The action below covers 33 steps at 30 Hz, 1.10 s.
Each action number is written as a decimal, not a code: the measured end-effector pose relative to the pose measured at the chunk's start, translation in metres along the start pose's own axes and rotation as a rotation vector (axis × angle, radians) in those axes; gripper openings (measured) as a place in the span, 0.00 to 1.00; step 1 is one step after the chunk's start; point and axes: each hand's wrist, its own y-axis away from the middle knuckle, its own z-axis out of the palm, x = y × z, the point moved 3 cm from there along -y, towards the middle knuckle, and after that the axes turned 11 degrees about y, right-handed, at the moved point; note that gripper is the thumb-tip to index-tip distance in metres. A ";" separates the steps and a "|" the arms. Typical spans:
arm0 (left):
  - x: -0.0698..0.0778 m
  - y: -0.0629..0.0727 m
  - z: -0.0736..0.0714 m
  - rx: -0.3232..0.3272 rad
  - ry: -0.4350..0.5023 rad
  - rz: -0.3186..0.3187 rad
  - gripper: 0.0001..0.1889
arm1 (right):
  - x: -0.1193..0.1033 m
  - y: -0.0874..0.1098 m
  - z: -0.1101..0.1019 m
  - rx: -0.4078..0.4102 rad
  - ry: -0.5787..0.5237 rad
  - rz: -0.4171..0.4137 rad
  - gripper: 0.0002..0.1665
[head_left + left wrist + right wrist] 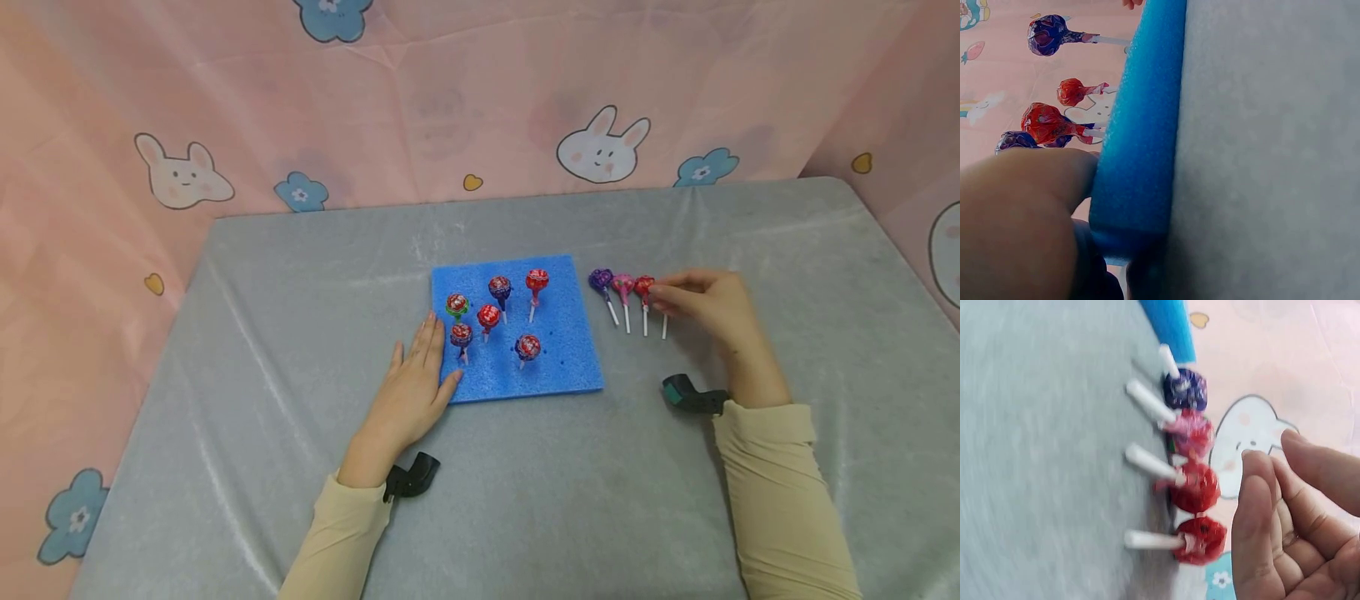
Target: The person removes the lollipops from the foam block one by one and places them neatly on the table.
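Note:
My left hand (408,396) lies with straight fingers at the left edge of a blue foam board (558,367); the left wrist view shows the board's thick side (1141,125). Several wrapped lollipops stand in the foam, among them a red lollipop (537,281) and a dark blue lollipop (499,288). Right of the board lie a purple lollipop (601,280), a pink lollipop (623,284) and two red lollipops (1195,487) in a row. Over the rightmost red lollipop (1202,540) hovers my right hand (708,304), its thumb and fingers apart with nothing between them.
Grey cloth (562,483) covers the table. Behind it hangs a pink curtain (420,108) printed with rabbits and flowers. A small black camera (412,475) sits on the left wrist, and another camera (693,396) on the right wrist. Small holes dot the foam.

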 end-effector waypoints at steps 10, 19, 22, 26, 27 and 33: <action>0.000 0.000 0.000 -0.004 0.002 -0.001 0.36 | -0.014 0.001 0.017 -0.063 0.031 -0.189 0.17; 0.000 -0.001 0.000 -0.008 -0.002 -0.001 0.36 | -0.026 0.005 0.033 -0.113 0.038 -0.220 0.16; 0.000 0.000 0.000 -0.008 -0.002 -0.002 0.36 | -0.031 0.007 0.038 -0.134 0.042 -0.248 0.15; 0.000 0.000 0.000 -0.006 -0.002 -0.001 0.36 | -0.037 0.010 0.046 -0.183 0.031 -0.263 0.15; 0.000 0.000 0.000 -0.005 -0.003 -0.001 0.36 | -0.039 0.011 0.048 -0.202 0.022 -0.263 0.15; 0.000 0.000 0.000 -0.002 -0.006 0.001 0.36 | -0.048 0.016 0.060 -0.289 -0.037 -0.294 0.14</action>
